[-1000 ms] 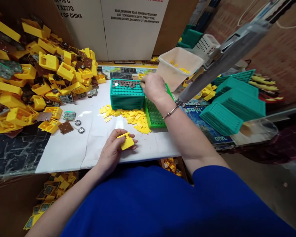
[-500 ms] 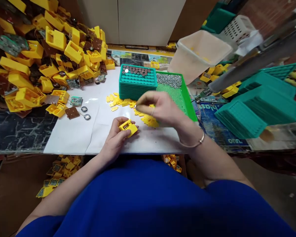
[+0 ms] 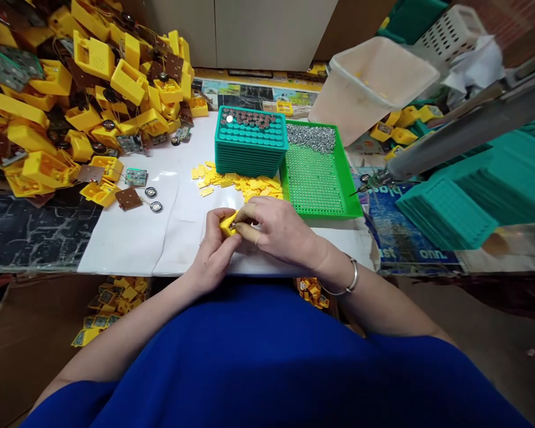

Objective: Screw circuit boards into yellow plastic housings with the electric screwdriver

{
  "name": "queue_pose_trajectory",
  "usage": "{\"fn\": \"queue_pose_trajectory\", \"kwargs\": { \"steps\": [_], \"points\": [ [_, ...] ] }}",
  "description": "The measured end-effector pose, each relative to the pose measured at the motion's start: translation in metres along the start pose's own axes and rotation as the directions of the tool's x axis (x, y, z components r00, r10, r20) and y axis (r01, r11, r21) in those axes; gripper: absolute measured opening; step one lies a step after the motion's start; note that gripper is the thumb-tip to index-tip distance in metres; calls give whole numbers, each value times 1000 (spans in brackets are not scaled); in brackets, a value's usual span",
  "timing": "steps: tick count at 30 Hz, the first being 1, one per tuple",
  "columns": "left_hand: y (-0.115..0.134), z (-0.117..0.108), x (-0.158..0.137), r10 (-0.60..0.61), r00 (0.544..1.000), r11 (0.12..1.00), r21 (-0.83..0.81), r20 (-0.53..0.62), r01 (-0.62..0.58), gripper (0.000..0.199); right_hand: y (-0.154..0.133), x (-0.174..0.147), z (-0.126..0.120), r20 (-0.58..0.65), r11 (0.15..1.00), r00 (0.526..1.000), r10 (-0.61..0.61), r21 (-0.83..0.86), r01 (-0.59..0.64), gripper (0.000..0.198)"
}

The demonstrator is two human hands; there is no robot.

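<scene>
Yellow casing between both hands

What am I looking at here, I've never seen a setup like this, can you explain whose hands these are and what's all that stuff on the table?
There's no machine at work: these are a person's own bare arms. Every picture comes from one camera worn on the head, looking forward and down.

The left hand holds a small yellow casing. The right hand has its thumb and fingertips at that casing; any bit pinched there is too small to identify.

Just beyond lie loose flat yellow pieces, then a stack of teal trays with small round parts on top. Beside it, a green tray holds many silvery bits. On the left is a heap of yellow casings mixed with circuit boards.
</scene>
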State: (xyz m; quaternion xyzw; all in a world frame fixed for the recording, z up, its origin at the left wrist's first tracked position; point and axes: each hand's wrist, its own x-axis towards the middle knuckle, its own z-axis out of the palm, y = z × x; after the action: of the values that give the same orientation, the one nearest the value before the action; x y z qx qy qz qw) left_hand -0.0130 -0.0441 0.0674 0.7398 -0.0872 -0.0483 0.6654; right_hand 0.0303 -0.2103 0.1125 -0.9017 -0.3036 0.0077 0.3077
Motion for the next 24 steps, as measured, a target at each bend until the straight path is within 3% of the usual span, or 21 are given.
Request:
{"fn": "queue_pose_trajectory", "kwargs": {
  "steps": [4, 7, 13, 16, 19, 24],
  "points": [
    [3, -5, -1, -29, 996, 999, 19, 79, 28, 26, 1, 5, -4, 13, 989, 998, 68, 128, -69, 11],
    [5, -9, -1, -41, 994, 998, -51, 98, 46, 24, 1, 7, -2, 64, 978, 997, 43, 201, -55, 10],
    [4, -12, -1, 40, 999, 999, -37, 19, -40, 28, -3, 2, 25, -167, 979, 977, -134, 133, 157, 20],
    [1, -12, -2, 83, 996, 997, -12, 33, -82, 30, -6, 0, 33, -215, 975, 964, -154, 125, 184, 23],
    [0, -11, -3, 130, 991, 991, 30, 41, -132, 32, -12, 1, 30, -179, 990, 980, -85, 95, 104, 24],
    [4, -16, -5, 123, 986, 985, 106, 114, -135, 34, -9, 9, 11, 14, 968, 988, 155, 200, -155, 36]
  ]
}}
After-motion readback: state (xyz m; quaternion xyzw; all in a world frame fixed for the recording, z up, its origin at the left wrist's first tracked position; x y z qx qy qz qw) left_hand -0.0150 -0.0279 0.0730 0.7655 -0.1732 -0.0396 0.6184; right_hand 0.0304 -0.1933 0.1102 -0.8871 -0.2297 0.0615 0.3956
